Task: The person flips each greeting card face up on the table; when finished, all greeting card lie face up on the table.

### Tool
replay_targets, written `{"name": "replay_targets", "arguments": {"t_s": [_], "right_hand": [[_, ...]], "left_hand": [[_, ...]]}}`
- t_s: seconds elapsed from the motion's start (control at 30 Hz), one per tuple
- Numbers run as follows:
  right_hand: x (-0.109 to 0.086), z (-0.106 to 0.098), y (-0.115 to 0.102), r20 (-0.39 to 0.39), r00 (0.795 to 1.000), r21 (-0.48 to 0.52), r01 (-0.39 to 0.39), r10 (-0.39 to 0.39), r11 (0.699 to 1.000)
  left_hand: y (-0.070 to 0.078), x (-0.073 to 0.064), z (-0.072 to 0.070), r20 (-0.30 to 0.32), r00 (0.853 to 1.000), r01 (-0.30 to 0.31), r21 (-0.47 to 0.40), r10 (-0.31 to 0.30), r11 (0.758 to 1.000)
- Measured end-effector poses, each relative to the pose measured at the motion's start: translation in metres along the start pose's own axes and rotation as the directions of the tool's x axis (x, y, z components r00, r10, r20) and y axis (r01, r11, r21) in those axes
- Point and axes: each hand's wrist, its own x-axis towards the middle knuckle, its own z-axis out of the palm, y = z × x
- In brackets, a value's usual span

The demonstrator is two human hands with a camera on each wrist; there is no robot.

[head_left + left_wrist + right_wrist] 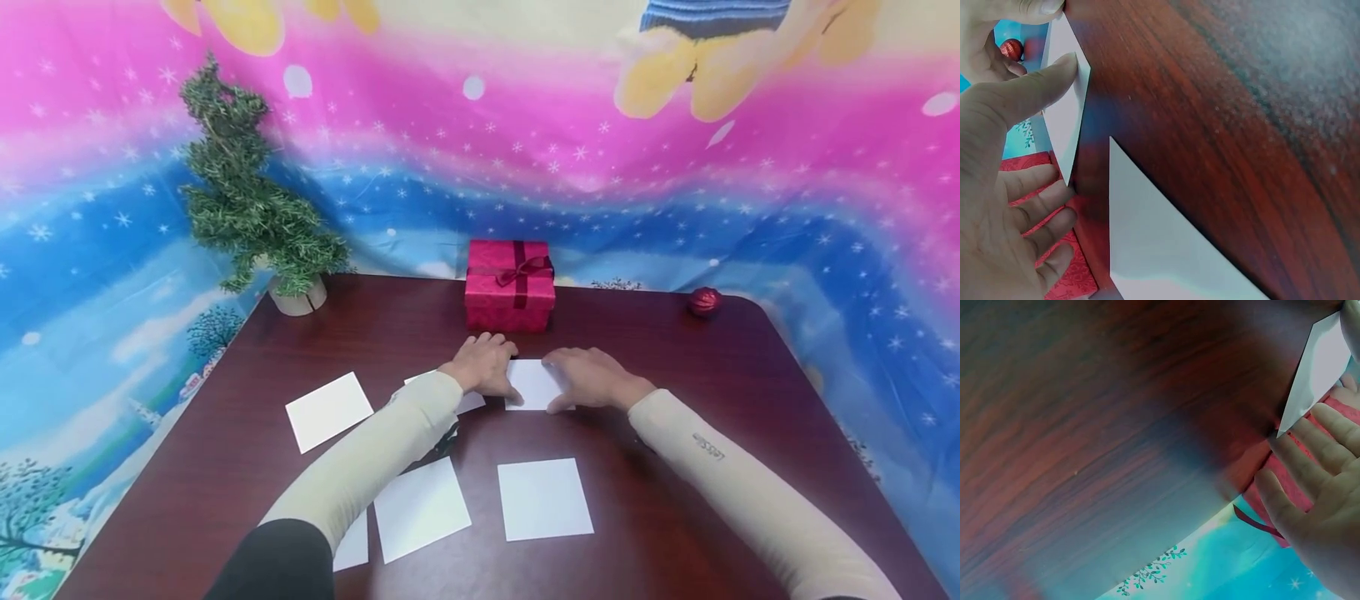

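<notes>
While a card (pixel 532 384) is facing up before the box (pixel 498 308), the left hand (pixel 482 365) and right hand (pixel 592 379) are touching it, digits apart; it is probably feeling light, crease-prone, favouring edge holds.

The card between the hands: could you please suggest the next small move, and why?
Perhaps ease the left hand and right hand away: they flank the card in front of the box, and the card's near edge looks roughly parallel to the box's.
</notes>
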Motion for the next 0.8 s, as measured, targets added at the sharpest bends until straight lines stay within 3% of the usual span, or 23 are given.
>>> {"name": "replay_targets", "arguments": {"t_s": [0.17, 0.27, 0.37, 0.43, 0.53, 0.6, 0.8], "right_hand": [[-0.0019, 0.0018, 0.0004, -0.008, 1.000, 0.008, 0.008, -0.008, 1.000], [-0.0030, 0.0033, 0.0012, -0.016, 1.000, 0.005, 0.019, -0.019, 1.000], [-0.0035, 0.0037, 0.0019, -0.023, 0.999, -0.010, 0.028, -0.029, 1.000], [-0.0035, 0.0035, 0.0021, -0.022, 0.999, -0.017, 0.031, -0.031, 0.999], [-0.0034, 0.0028, 0.0024, -0.025, 0.999, -0.022, 0.030, -0.031, 0.999], [-0.0031, 0.0026, 0.0026, -0.028, 0.999, -0.019, 0.027, -0.027, 0.999], [-0.0013, 0.0000, 0.0012, -0.052, 0.999, 0.004, 0.010, -0.009, 1.000]], "left_hand": [[-0.0008, -0.0017, 0.0011, 0.009, 1.000, -0.001, -0.084, 0.002, 0.996], [-0.0016, -0.0028, 0.0001, 0.018, 1.000, -0.002, -0.183, 0.006, 0.983], [-0.0024, -0.0043, -0.0023, 0.025, 1.000, 0.000, -0.312, 0.008, 0.950], [-0.0026, -0.0049, -0.0035, 0.030, 0.999, 0.001, -0.405, 0.012, 0.914], [-0.0018, -0.0053, -0.0043, 0.033, 0.999, -0.009, -0.464, 0.027, 0.886], [-0.0004, -0.0052, -0.0046, 0.033, 0.999, -0.019, -0.460, 0.038, 0.887], [0.0059, -0.0042, -0.0064, 0.019, 0.997, -0.062, -0.317, 0.072, 0.946]]}}
